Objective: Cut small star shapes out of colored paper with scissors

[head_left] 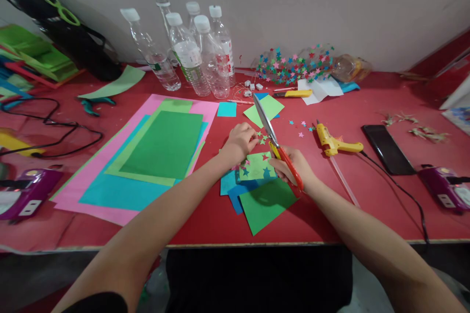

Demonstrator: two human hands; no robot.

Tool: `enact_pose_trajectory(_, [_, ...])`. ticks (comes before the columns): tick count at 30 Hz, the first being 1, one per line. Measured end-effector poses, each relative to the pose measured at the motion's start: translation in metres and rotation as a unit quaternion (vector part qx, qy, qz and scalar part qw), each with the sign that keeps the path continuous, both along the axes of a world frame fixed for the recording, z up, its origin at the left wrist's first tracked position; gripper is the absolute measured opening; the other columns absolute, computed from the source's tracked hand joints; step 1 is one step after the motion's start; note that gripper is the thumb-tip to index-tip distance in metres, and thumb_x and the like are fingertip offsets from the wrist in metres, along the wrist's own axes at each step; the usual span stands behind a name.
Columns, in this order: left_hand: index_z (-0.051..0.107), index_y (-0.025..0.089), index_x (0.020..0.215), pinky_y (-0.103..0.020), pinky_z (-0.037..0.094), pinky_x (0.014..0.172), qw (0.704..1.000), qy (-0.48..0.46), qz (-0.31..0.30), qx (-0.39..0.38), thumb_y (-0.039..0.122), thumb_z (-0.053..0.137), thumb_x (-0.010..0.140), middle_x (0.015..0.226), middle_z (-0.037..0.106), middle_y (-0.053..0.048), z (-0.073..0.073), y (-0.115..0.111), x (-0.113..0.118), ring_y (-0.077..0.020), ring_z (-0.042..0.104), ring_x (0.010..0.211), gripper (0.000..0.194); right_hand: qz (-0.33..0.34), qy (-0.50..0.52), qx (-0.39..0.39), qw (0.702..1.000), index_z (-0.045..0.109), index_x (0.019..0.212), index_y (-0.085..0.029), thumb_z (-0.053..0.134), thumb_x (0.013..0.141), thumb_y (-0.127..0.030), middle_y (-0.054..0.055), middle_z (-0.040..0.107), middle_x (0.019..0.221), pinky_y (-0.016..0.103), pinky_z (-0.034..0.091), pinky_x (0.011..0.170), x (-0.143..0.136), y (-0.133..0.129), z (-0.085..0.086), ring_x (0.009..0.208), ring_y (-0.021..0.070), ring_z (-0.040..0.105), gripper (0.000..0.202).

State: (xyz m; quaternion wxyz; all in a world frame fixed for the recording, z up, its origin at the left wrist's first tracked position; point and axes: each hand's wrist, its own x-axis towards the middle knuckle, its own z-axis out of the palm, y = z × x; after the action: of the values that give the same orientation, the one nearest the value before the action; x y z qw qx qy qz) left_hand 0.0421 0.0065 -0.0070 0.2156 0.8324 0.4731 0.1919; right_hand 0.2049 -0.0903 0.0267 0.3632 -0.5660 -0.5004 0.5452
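Observation:
My right hand (293, 166) grips red-and-yellow handled scissors (273, 137), blades closed and pointing up and away. My left hand (242, 139) rests on the red table (330, 205) with fingertips pinched at a few small paper stars (262, 138). Between the hands lies a light green paper piece (257, 166) with star-shaped holes, on top of blue scraps (231, 186) and a dark green sheet (266, 203).
A stack of pink, blue and green sheets (147, 156) lies left. Several plastic bottles (194, 54) stand at the back, beside star-decorated bottles (293, 66). A yellow glue gun (334, 144), a phone (387, 149), purple punches (446, 188) (25, 193), pliers (93, 103) and cables surround.

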Motion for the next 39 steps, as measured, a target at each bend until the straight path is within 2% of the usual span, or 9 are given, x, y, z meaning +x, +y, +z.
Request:
enact_pose_trajectory(4, [0.067, 0.015, 0.079, -0.038, 0.042, 0.086, 0.999, 0.034, 0.009, 0.016, 0.023, 0.054, 0.083, 0.088, 0.059, -0.01, -0.008, 0.01, 0.009, -0.0234, 0.053, 0.091, 0.016, -0.007, 0.005, -0.002, 1.0, 0.042, 0.062, -0.021, 0.057, 0.067, -0.023, -0.011, 0.04, 0.037, 0.017, 0.028, 0.031, -0.002, -0.002, 0.004, 0.03, 0.0064, 0.036, 0.015])
enact_pose_trajectory(9, [0.063, 0.015, 0.073, -0.035, 0.042, 0.08, 0.995, -0.096, 0.036, -0.015, 0.033, 0.048, 0.087, 0.08, 0.06, -0.007, 0.012, -0.005, -0.004, -0.0197, 0.055, 0.081, 0.028, -0.015, 0.0, 0.01, 1.0, 0.044, 0.063, -0.021, 0.057, 0.069, -0.023, -0.01, 0.042, 0.037, 0.017, 0.029, 0.031, 0.002, 0.0, 0.002, 0.029, 0.0066, 0.036, 0.014])
enact_pose_trajectory(13, [0.064, 0.016, 0.078, -0.03, 0.045, 0.071, 0.927, -0.269, 0.012, -0.261, 0.053, 0.039, 0.089, 0.08, 0.064, -0.005, 0.027, -0.032, -0.019, -0.015, 0.057, 0.074, 0.046, -0.035, 0.02, 0.033, 0.999, 0.042, 0.061, -0.021, 0.058, 0.074, -0.028, -0.009, 0.043, 0.036, 0.018, 0.031, 0.032, 0.005, 0.003, -0.004, 0.028, 0.0069, 0.037, 0.021])
enact_pose_trajectory(15, [0.062, 0.017, 0.085, -0.025, 0.044, 0.063, 0.893, -0.313, 0.004, -0.324, 0.048, 0.06, 0.078, 0.077, 0.06, 0.0, 0.026, -0.042, -0.022, -0.0113, 0.054, 0.067, 0.032, -0.051, 0.033, 0.043, 0.997, 0.042, 0.061, -0.021, 0.058, 0.075, -0.031, -0.009, 0.043, 0.036, 0.018, 0.031, 0.032, 0.006, 0.004, -0.005, 0.029, 0.007, 0.039, 0.023])
enact_pose_trajectory(22, [0.053, 0.019, 0.091, -0.02, 0.04, 0.052, 0.867, -0.368, 0.041, -0.333, 0.029, 0.073, 0.067, 0.075, 0.057, 0.004, 0.015, -0.053, -0.024, -0.006, 0.052, 0.056, 0.034, -0.065, 0.054, 0.048, 0.995, 0.048, 0.071, -0.021, 0.059, 0.076, -0.031, -0.01, 0.044, 0.038, 0.019, 0.03, 0.032, 0.004, 0.005, -0.01, 0.028, 0.0065, 0.037, 0.016])
enact_pose_trajectory(26, [0.051, 0.022, 0.111, -0.022, 0.047, 0.057, 0.804, -0.453, 0.073, -0.378, 0.025, 0.073, 0.065, 0.084, 0.059, 0.002, 0.023, -0.055, -0.027, -0.0083, 0.058, 0.064, 0.05, -0.062, 0.066, 0.043, 0.995, 0.048, 0.075, -0.021, 0.059, 0.077, -0.033, -0.01, 0.045, 0.04, 0.02, 0.029, 0.03, 0.005, 0.005, -0.019, 0.028, 0.0066, 0.035, 0.016])
enact_pose_trajectory(28, [0.053, 0.021, 0.108, -0.023, 0.048, 0.055, 0.778, -0.46, 0.067, -0.423, 0.029, 0.071, 0.067, 0.088, 0.062, 0.0, 0.025, -0.057, -0.027, -0.0105, 0.061, 0.066, 0.045, -0.065, 0.072, 0.025, 0.995, 0.047, 0.074, -0.022, 0.059, 0.077, -0.035, -0.01, 0.044, 0.039, 0.02, 0.027, 0.03, 0.006, 0.006, -0.02, 0.028, 0.0066, 0.034, 0.018])
enact_pose_trajectory(34, [0.057, 0.016, 0.088, -0.018, 0.037, 0.04, 0.827, -0.337, -0.009, -0.451, 0.03, 0.067, 0.075, 0.061, 0.061, 0.002, 0.024, -0.064, -0.024, -0.0087, 0.058, 0.046, 0.021, -0.081, 0.076, 0.024, 0.993, 0.046, 0.073, -0.022, 0.06, 0.074, -0.033, -0.01, 0.044, 0.038, 0.02, 0.028, 0.03, 0.008, 0.007, -0.011, 0.028, 0.0069, 0.036, 0.018])
enact_pose_trajectory(39, [0.047, 0.019, 0.106, -0.02, 0.04, 0.04, 0.804, -0.38, 0.023, -0.457, 0.028, 0.068, 0.075, 0.064, 0.064, 0.002, 0.026, -0.064, -0.023, -0.0112, 0.06, 0.046, 0.038, -0.071, 0.091, 0.04, 0.993, 0.045, 0.071, -0.022, 0.059, 0.076, -0.03, -0.011, 0.043, 0.037, 0.02, 0.027, 0.03, 0.007, 0.006, -0.008, 0.028, 0.0067, 0.035, 0.016])
